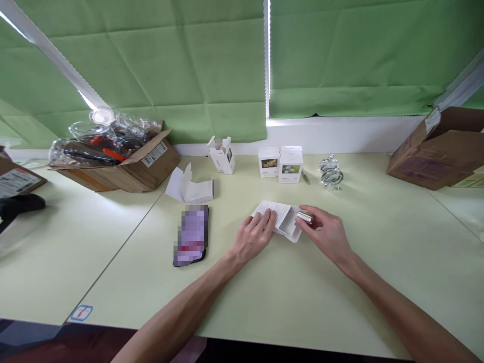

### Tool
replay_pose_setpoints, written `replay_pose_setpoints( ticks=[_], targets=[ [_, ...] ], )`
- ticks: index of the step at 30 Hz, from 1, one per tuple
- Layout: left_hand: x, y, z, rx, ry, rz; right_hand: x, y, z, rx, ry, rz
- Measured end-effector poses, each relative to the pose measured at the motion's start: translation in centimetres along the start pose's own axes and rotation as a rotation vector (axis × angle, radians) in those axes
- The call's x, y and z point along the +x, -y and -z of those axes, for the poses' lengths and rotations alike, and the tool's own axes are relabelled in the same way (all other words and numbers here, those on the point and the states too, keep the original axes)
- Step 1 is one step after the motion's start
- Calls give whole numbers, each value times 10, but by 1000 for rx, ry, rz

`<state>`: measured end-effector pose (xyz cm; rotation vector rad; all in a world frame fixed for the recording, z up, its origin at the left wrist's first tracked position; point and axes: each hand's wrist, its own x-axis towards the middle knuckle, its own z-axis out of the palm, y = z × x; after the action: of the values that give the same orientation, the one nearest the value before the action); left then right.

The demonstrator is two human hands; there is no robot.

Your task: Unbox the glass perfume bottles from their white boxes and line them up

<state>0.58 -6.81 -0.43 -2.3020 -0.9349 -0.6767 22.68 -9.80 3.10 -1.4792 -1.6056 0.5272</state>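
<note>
A small white cardboard box [284, 220] with printed text lies on its side on the table, its open end facing right. My left hand [254, 236] grips the box from the left, fingers curled over its top panel. Between the thumb and fingers of my right hand [328, 231] is a short shiny silver cylinder [304, 218], held at the box's open end. Its far end is partly covered by my fingers. Left of my left hand lies a phone [192, 234] with its screen blurred out.
Behind stand white boxes with flower pictures [290, 171], an open upright box [223, 157] and an opened box on its side [196, 190]. Shiny silver rings [331, 174] lie to the right. Cardboard cartons stand at left [132, 174] and right [427, 156].
</note>
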Motion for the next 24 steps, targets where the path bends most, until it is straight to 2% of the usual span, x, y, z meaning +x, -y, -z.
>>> replay_pose_setpoints(
  ticks=[2, 4, 9, 13, 14, 16, 18, 20, 22, 24],
  targets=[
    [-1, 1, 0, -8, 3, 7, 7, 0, 11, -86, -10, -72],
    [-1, 2, -1, -19, 7, 13, 14, -2, 20, -256, 33, -125],
    [-1, 2, 0, -14, -26, 26, 21, -12, 26, -584, 295, -234],
    [-1, 3, 1, -25, -14, 33, 18, -16, 26, -654, 383, -239],
    [-1, 3, 0, -29, -3, 35, 18, -15, 27, -645, 363, -227],
    [-2, 2, 0, -33, 2, 33, 16, -11, 28, -596, 230, -132],
    [-2, 1, -1, -32, -3, 24, 12, -5, 26, -532, 1, 56],
    [-1, -2, -1, -23, -9, 16, 6, 2, 20, -457, -161, 256],
    [0, -5, 0, -17, -13, 5, -1, 7, 10, -381, -122, 366],
    [1, -8, 2, -20, -15, -13, -7, 10, -1, -369, -42, 368]
  ],
)
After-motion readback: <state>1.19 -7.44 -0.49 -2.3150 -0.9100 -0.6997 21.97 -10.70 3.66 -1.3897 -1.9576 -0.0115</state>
